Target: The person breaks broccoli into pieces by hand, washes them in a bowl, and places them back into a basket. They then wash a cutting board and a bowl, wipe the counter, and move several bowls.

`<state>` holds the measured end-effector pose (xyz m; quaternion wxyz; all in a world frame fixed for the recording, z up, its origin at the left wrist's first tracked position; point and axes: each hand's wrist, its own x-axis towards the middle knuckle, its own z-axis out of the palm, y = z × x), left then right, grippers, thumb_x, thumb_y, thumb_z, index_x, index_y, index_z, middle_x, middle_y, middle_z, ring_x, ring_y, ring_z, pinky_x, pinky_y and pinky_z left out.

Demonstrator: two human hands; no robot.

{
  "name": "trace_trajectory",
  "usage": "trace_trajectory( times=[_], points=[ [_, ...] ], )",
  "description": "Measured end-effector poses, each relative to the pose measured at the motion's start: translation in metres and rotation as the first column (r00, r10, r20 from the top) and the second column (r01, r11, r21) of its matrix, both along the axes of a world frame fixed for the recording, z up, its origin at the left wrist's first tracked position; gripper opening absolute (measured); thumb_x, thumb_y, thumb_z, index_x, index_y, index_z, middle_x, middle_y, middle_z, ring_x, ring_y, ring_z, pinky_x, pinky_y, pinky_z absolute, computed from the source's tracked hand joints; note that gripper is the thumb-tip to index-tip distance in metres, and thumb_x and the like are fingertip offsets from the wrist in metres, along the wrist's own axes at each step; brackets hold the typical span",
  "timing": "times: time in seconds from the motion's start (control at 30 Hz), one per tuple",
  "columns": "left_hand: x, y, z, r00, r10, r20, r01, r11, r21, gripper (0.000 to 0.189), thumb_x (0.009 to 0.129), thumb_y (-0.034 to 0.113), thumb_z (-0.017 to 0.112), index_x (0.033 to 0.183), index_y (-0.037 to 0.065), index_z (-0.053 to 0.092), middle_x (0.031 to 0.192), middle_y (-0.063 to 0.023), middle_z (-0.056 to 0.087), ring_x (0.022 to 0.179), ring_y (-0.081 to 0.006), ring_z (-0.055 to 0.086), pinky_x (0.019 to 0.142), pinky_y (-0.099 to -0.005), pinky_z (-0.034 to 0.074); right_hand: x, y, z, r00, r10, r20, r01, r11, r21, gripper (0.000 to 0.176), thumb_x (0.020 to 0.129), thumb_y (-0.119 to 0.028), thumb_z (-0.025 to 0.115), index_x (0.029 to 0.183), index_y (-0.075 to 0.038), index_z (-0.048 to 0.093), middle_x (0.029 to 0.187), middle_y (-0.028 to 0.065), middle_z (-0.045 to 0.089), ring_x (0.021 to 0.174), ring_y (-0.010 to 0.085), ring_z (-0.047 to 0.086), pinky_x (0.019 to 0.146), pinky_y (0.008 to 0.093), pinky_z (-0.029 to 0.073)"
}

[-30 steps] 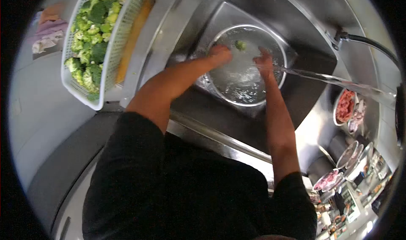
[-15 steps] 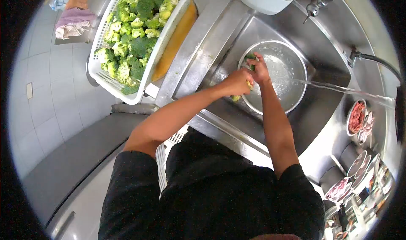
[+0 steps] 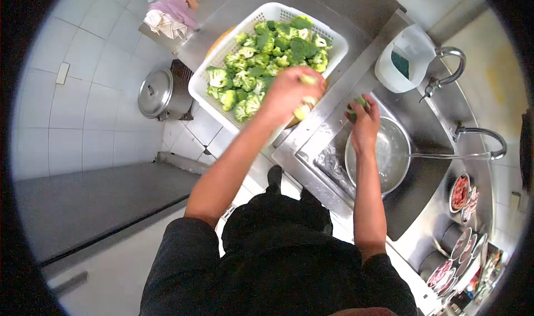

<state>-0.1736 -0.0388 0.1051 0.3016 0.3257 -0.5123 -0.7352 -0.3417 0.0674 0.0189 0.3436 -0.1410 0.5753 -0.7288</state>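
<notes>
Over the near right side of a white plastic basket (image 3: pixel 201 93), my left hand (image 3: pixel 286 93) is closed around several broccoli florets, whose pale stems (image 3: pixel 302 112) poke out between the fingers. The basket is heaped with cut broccoli (image 3: pixel 245 65). My right hand (image 3: pixel 365 128) hangs above the left rim of a round metal bowl (image 3: pixel 409 168) in the sink, its fingers curled around a green broccoli piece (image 3: pixel 351 111). Part of that piece is covered by the fingers. Water (image 3: pixel 439 156) streams into the bowl from the right.
A white plastic tub (image 3: pixel 384 74) with something dark green inside stands by the taps (image 3: pixel 453 57). Bowls of raw meat (image 3: pixel 459 192) line the counter at right. A lidded pot (image 3: pixel 153 93) is at left, near cloths (image 3: pixel 172 15) on the counter.
My left hand has moved from the bowl to the basket with florets in it. My right hand has lifted to the bowl's rim. The view has turned left, bringing the basket nearer the centre.
</notes>
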Motion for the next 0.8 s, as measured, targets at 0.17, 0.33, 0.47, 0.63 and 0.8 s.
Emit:
trace_trajectory(
  times=[0.17, 0.33, 0.47, 0.63, 0.8],
  points=[
    [0.018, -0.114, 0.033, 0.958, 0.287, -0.017, -0.284, 0.938, -0.199, 0.029, 0.067, -0.01, 0.065, 0.095, -0.005, 0.063, 0.088, -0.0131, 0.064, 0.066, -0.0157, 0.061, 0.052, -0.0248, 0.049, 0.06, -0.073, 0.062, 0.861, 0.015, -0.509, -0.04, 0.998, -0.039, 0.041, 0.078, -0.009, 0.066, 0.115, 0.0, 0.051, 0.094, 0.0092, 0.059, 0.08, 0.0149, 0.058, 0.064, 0.0269, 0.05],
    [0.0, -0.211, 0.029, 0.957, 0.139, 0.254, -0.031, 0.921, -0.388, 0.045, 0.074, 0.016, 0.073, 0.116, 0.006, 0.06, 0.102, -0.0099, 0.064, 0.094, -0.02, 0.06, 0.075, -0.0338, 0.05, 0.105, -0.113, 0.071, 0.627, -0.016, -0.779, -0.061, 0.996, -0.07, 0.039, 0.073, -0.011, 0.068, 0.11, -0.002, 0.057, 0.095, 0.0158, 0.062, 0.088, 0.0251, 0.06, 0.082, 0.0339, 0.046],
    [-0.003, -0.202, 0.031, 0.864, 0.204, 0.46, 0.212, 0.682, -0.7, 0.054, 0.077, 0.032, 0.07, 0.125, 0.011, 0.057, 0.118, -0.0135, 0.061, 0.108, -0.0235, 0.057, 0.089, -0.0366, 0.045, 0.079, -0.09, 0.055, 0.584, 0.043, -0.81, -0.06, 0.998, 0.01, 0.034, 0.075, -0.011, 0.067, 0.107, 0.0, 0.062, 0.092, 0.0193, 0.063, 0.087, 0.027, 0.061, 0.08, 0.0344, 0.047],
    [-0.03, -0.09, 0.069, 0.906, 0.044, 0.42, 0.329, 0.551, -0.767, 0.018, 0.08, 0.019, 0.065, 0.091, 0.005, 0.069, 0.082, -0.0059, 0.069, 0.074, -0.0128, 0.062, 0.068, -0.0275, 0.049, -0.031, 0.046, 0.03, 0.949, -0.117, -0.293, 0.134, 0.99, 0.039, 0.016, 0.082, -0.005, 0.062, 0.095, 0.005, 0.063, 0.08, 0.0087, 0.063, 0.07, 0.0155, 0.062, 0.064, 0.029, 0.054],
    [-0.097, 0.057, 0.011, 0.618, -0.489, 0.616, 0.786, 0.395, -0.476, 0.013, 0.077, 0.015, 0.069, 0.084, 0.004, 0.067, 0.078, -0.0042, 0.066, 0.073, -0.0117, 0.06, 0.067, -0.0276, 0.048, -0.153, 0.134, -0.039, 0.9, -0.42, -0.113, 0.431, 0.897, 0.102, 0.009, 0.082, -0.002, 0.056, 0.083, 0.003, 0.063, 0.078, 0.0105, 0.063, 0.063, 0.0187, 0.061, 0.057, 0.0321, 0.053]
  ],
)
